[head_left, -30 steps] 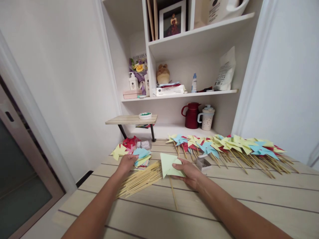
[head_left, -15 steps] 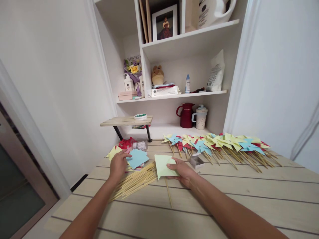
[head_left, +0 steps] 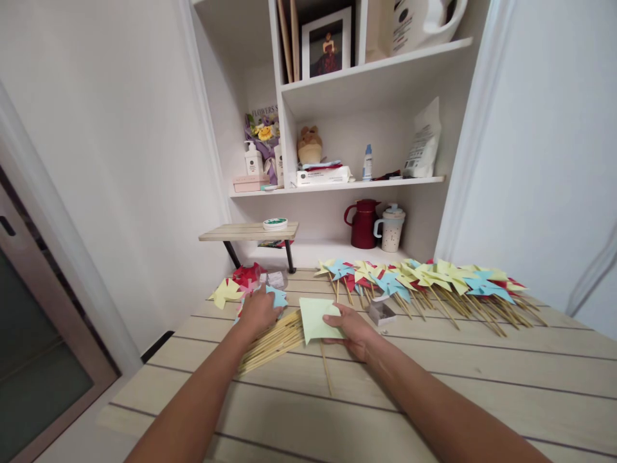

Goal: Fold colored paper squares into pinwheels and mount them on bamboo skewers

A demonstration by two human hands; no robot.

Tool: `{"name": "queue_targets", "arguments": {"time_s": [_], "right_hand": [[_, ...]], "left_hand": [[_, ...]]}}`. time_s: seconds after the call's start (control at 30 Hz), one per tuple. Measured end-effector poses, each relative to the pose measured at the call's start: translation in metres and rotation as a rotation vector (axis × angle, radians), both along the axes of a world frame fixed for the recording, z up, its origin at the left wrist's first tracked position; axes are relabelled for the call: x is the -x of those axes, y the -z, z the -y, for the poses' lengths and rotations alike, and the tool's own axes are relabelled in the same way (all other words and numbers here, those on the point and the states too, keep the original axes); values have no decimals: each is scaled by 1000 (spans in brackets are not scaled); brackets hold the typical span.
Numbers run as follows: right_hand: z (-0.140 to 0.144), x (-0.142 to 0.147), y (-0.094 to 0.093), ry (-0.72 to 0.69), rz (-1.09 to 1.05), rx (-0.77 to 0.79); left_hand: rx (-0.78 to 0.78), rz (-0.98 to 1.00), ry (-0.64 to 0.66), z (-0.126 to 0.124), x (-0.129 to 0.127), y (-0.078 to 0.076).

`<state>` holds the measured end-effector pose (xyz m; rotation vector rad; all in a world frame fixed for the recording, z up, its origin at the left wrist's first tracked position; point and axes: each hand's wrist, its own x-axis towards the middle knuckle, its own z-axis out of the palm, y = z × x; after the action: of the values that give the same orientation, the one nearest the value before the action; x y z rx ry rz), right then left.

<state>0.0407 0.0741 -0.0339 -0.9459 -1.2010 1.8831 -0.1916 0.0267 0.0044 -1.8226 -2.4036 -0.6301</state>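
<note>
Right hand (head_left: 354,331) fingers grip green paper square (head_left: 315,318) over stick (head_left: 326,366) on bench (head_left: 482,386). Left hand (head_left: 258,312) flat on blue paper (head_left: 278,297); grip unclear. Advise: centre square on stick.

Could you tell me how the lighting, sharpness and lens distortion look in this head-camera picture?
Head view: soft, even indoor light, with no harsh glare on the wooden table; the left hand on the blue paper looks slightly smeared, while the right hand holding the green paper is fairly sharp; the wide lens bends the door frame and walls at the edges, and both forearms look stretched.
</note>
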Motion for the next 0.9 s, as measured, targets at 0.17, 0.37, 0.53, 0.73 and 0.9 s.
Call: {"name": "queue_targets", "arguments": {"time_s": [0.17,0.37,0.53,0.73,0.9], "right_hand": [[2,1,-3,9,-6,10],[2,1,-4,27,-12,18],[2,3,-2,33,5,1],[3,8,2,60,9,-35],[7,12,2,94,10,-57]], "left_hand": [[-57,128,-150,-1,26,-13],[-306,268,-210,12,43,-30],[-465,438,-153,15,30,-43],[-470,609,18,20,-10,-44],[-440,746,115,27,-31,-45]]}}
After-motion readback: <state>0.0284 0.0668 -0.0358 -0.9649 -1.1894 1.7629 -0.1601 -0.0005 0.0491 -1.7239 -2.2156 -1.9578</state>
